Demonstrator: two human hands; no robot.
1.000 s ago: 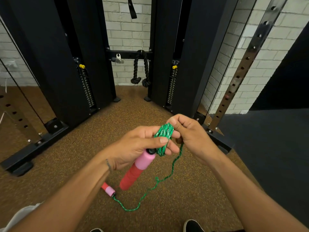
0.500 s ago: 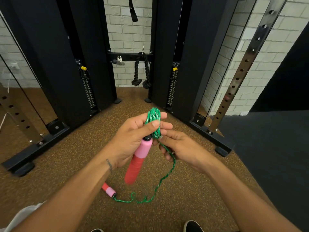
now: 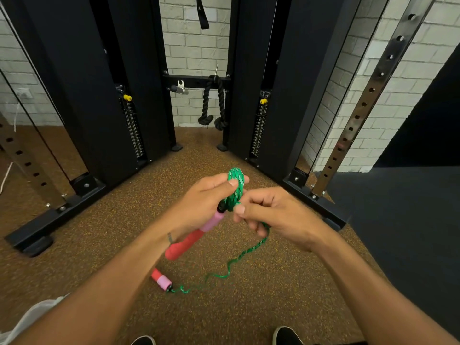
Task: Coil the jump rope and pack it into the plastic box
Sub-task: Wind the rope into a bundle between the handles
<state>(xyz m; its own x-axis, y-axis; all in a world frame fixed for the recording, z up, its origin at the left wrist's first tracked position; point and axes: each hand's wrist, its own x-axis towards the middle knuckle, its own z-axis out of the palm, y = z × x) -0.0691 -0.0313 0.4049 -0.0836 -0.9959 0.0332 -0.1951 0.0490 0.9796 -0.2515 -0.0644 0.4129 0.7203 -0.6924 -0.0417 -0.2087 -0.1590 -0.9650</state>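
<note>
My left hand (image 3: 206, 197) grips the green jump rope coil (image 3: 235, 186) together with the top of one pink-and-red handle (image 3: 193, 239), which points down and left. Just to the right, my right hand (image 3: 276, 215) pinches the loose green rope (image 3: 245, 253) at the bottom of the coil. The free rope runs down from my right hand to the second pink-and-red handle (image 3: 161, 280), lying on the floor. No plastic box is in view.
A black cable machine (image 3: 263, 83) with two weight stacks stands ahead on the speckled brown floor (image 3: 224, 305). A black rope attachment (image 3: 214, 103) hangs between the columns. A perforated steel upright (image 3: 368, 95) rises at right, dark mat (image 3: 403, 220) beside it. My shoes (image 3: 286, 336) show at the bottom.
My right hand has come up beside the coil, pinching the rope at its base. The slack on the floor has shortened and the floor handle's rope end shifted.
</note>
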